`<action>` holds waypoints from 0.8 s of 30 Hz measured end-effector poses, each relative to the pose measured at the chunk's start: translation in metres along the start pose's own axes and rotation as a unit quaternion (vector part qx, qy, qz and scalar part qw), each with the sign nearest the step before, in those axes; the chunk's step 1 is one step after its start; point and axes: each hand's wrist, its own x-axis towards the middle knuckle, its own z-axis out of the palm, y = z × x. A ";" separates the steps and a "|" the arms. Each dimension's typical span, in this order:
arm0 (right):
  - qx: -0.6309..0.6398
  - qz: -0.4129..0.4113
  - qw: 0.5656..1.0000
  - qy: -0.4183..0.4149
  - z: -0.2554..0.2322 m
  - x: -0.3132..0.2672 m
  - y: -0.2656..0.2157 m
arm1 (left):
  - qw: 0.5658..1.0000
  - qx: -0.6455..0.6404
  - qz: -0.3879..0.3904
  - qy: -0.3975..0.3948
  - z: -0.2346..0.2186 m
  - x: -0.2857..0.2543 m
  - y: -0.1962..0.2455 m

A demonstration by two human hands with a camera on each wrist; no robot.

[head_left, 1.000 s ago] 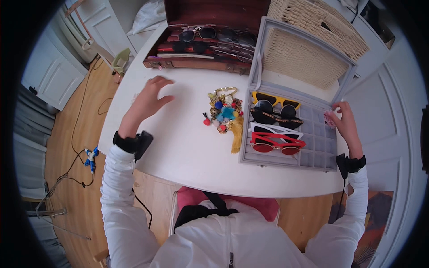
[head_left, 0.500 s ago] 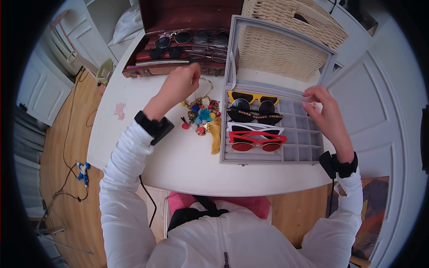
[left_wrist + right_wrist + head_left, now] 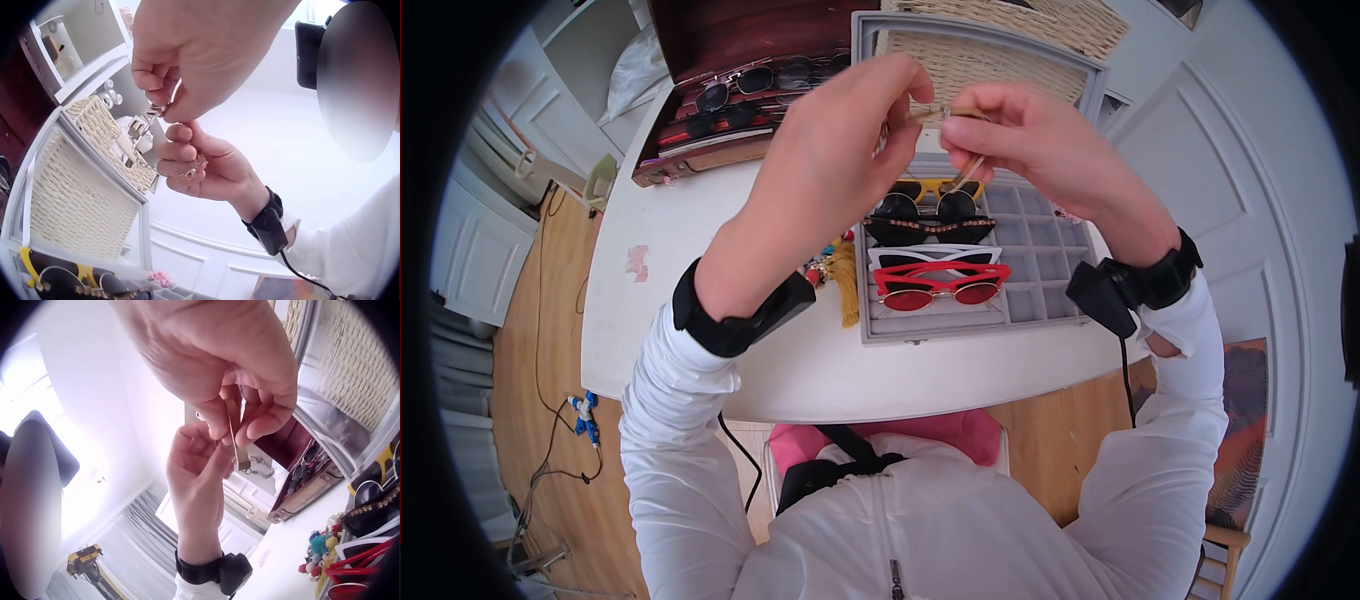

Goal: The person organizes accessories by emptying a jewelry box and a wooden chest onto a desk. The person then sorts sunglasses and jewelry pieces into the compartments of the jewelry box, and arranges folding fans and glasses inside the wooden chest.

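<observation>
Head view, surveyed from left to right. A brown case (image 3: 690, 160) stands with its lid up at upper left of the frame, on the white bench (image 3: 780, 390). A tasselled trinket (image 3: 844, 285) lies near frame centre, partly covered by the left arm.

The left hand (image 3: 830, 140), upper centre, pinches one part of a metal chain piece (image 3: 151, 114) between thumb and fingertips. The piece is off the bench, raised in front of the grey box's lid (image 3: 979, 27). In the head view its upper part lies to the right of the left hand and to the left of the right hand (image 3: 1045, 145), its long axis running roughly across the frame; a thin length slants downward below the right fingers. In the left wrist view, links also show at the right fingers, lower than the left fingertips.

The right hand, upper right of centre, pinches the other part; the right wrist view shows a flat gold-coloured strip at its fingertips. Neither hand is judged nearer: both grip the piece, fingertips close together. Whether the two ends touch cannot be told. Yellow sunglasses (image 3: 972, 188) lie in the grey box just below the hands in the frame.
</observation>
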 end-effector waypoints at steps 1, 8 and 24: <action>-0.001 0.003 1.000 0.001 -0.003 -0.006 0.001 | 0.998 -0.039 -0.049 -0.030 0.001 -0.004 0.004; 0.160 0.037 0.986 -0.003 -0.001 -0.044 0.012 | 0.917 -0.220 -0.243 -0.229 -0.010 -0.034 0.018; 0.022 -0.032 0.999 -0.021 0.057 -0.083 0.035 | 0.869 -0.348 -0.261 -0.236 -0.019 -0.058 0.052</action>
